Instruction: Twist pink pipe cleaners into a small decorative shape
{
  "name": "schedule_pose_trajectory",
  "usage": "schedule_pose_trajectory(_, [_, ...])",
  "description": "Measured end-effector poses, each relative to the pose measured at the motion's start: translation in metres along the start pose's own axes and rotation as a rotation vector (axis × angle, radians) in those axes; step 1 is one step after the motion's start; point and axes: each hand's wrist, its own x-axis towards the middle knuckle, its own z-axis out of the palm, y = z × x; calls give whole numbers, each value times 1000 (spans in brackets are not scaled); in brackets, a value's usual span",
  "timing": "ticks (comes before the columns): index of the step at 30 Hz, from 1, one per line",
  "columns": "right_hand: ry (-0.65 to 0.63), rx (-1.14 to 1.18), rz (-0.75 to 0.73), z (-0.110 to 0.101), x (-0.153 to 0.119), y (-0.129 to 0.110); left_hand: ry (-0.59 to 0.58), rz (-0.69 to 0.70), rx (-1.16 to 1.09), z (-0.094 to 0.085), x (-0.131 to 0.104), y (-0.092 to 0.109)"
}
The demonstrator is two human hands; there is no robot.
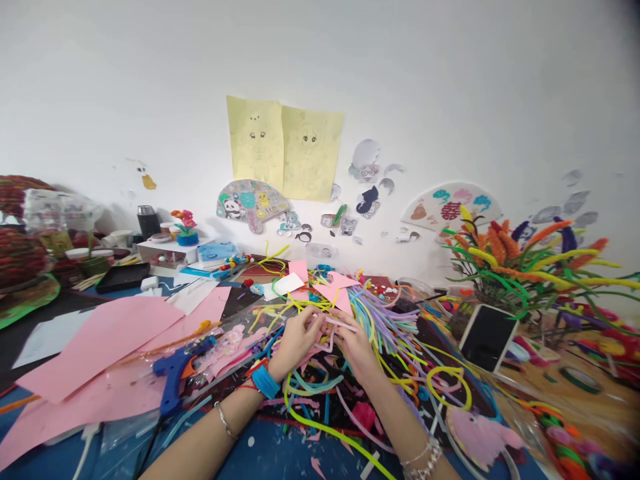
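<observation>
Both hands meet over the middle of the cluttered table. My left hand [299, 338] has its fingers closed on a pale pink pipe cleaner [331, 341], which is bent at an angle. From the other side, my right hand [354, 343] pinches the same pipe cleaner, and one end sticks out past its fingers. Around and under the hands lie loose pipe cleaners in purple and turquoise [385, 313] and a long yellow-green one [320, 419]. Pink paper pieces [336, 291] lie just behind the hands.
To the left are a blue glue gun [175, 373] and large pink sheets [100, 340]. A phone [487, 338] leans at the right before a bunch of pipe-cleaner plants [530, 260]. A pink fuzzy shape [477, 433] lies front right. A black flask [147, 222] stands back left.
</observation>
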Motion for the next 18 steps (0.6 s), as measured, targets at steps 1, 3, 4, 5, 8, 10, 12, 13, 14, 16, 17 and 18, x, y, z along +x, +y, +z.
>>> schedule_pose_trajectory(1, [-13, -6, -2, 0, 0, 1, 10, -29, -65, 0, 1, -1])
schedule_pose_trajectory(3, [-34, -48, -13, -2, 2, 3, 21, -101, -209, 0, 3, -4])
schedule_pose_trajectory(4, [-35, -89, -24, -3, 3, 4, 21, -135, -271, 0, 5, -6])
schedule_pose_trajectory(5, [-28, -135, -37, -4, 4, 6, 17, -163, -320, 0, 6, -8])
schedule_pose_trajectory(8, [20, -235, -64, -9, 9, 11, 2, -222, -424, -1, 11, -12])
schedule_pose_trajectory(10, [43, -252, -69, -11, 10, 12, 4, -251, -511, -3, 12, -12])
schedule_pose_trajectory(12, [56, -258, -73, -12, 11, 12, 10, -271, -599, -5, 13, -11])
schedule_pose_trajectory(13, [57, -257, -73, -13, 11, 11, 11, -280, -643, -5, 13, -11])
schedule_pose_trajectory(14, [55, -253, -73, -13, 10, 10, 10, -290, -688, -6, 13, -10])
schedule_pose_trajectory(16, [41, -236, -70, -12, 10, 9, 4, -317, -779, -8, 14, -9])
schedule_pose_trajectory(17, [32, -225, -66, -12, 9, 8, 3, -335, -829, -9, 15, -9])
schedule_pose_trajectory(18, [21, -211, -62, -11, 9, 8, 6, -353, -877, -9, 17, -8])
